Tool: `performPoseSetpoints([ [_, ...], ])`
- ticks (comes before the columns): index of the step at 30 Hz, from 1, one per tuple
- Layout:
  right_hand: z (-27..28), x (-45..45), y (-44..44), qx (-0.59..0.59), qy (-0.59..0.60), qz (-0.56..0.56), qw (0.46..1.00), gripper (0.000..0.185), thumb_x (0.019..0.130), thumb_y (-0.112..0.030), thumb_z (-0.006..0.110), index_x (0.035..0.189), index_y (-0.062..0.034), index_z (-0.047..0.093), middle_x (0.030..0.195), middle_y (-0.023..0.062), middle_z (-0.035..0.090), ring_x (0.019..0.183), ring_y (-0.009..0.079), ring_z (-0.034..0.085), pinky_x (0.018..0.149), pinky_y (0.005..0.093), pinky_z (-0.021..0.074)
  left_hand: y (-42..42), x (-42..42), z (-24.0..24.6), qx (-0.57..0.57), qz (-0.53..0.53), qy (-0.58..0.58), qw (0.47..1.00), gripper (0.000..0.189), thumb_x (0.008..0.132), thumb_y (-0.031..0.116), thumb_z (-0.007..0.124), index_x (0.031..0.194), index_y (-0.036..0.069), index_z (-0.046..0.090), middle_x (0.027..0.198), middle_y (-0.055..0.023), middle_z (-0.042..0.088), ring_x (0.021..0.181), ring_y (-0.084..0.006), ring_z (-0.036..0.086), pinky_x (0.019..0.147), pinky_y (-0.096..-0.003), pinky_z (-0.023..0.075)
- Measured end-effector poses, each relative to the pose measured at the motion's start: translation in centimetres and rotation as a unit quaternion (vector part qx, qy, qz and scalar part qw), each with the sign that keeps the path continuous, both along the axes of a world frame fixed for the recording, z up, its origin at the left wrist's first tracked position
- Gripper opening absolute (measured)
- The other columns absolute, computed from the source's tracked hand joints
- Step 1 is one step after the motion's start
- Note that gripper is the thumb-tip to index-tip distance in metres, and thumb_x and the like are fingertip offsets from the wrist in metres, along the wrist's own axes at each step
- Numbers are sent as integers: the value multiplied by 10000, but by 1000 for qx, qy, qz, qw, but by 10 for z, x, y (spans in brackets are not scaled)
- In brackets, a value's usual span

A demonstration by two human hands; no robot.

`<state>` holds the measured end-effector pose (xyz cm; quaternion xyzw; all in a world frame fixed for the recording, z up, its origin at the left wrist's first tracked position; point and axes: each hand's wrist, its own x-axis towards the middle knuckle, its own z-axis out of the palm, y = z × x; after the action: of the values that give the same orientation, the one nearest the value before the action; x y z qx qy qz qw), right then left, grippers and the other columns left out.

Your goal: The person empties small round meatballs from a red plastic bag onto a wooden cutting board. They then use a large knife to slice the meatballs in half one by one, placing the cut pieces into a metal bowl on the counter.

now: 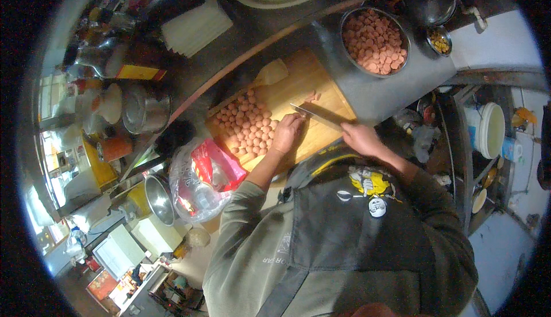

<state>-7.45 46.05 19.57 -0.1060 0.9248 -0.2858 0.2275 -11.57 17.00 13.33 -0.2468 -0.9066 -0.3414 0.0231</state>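
Observation:
My right hand [363, 139] grips the handle of a kitchen knife [320, 119], its blade lying across a wooden cutting board [308, 65]. Close by the blade, my left hand [287, 132] has its fingers curled on a small pink meatball [302, 113], mostly hidden by the fingertips. Many whole pink meatballs [249, 123] cover the left part of the board, reaching up to my left hand. Just beyond the blade lie a few cut slices [313, 96].
Beyond the board at right stands a steel bowl of sliced meatballs [374, 41], beside a small bowl with yellow pieces [439, 42]. A plastic bag [202, 183] hangs by the board's left corner, near an empty metal bowl [159, 198]. A raised shelf edge [241, 65] runs behind.

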Motion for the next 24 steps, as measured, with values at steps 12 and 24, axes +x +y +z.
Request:
performPoseSetpoints([
  [12,8,1,0,34,-5,34,999,238,985,-258,532,1143,-88,583,859,208,711,799,437,692,704,591,538,-3,2,-15,21,11,0,1000,125,860,95,722,981,67,713,1012,-112,702,944,-309,674,804,-403,571],
  [24,-11,1,-2,45,-10,63,997,261,973,-212,527,1184,-67,576,829,201,709,765,424,705,665,578,552,-2,1,-10,33,14,11,999,77,873,118,732,940,82,718,993,-105,707,922,-292,685,773,-398,577],
])
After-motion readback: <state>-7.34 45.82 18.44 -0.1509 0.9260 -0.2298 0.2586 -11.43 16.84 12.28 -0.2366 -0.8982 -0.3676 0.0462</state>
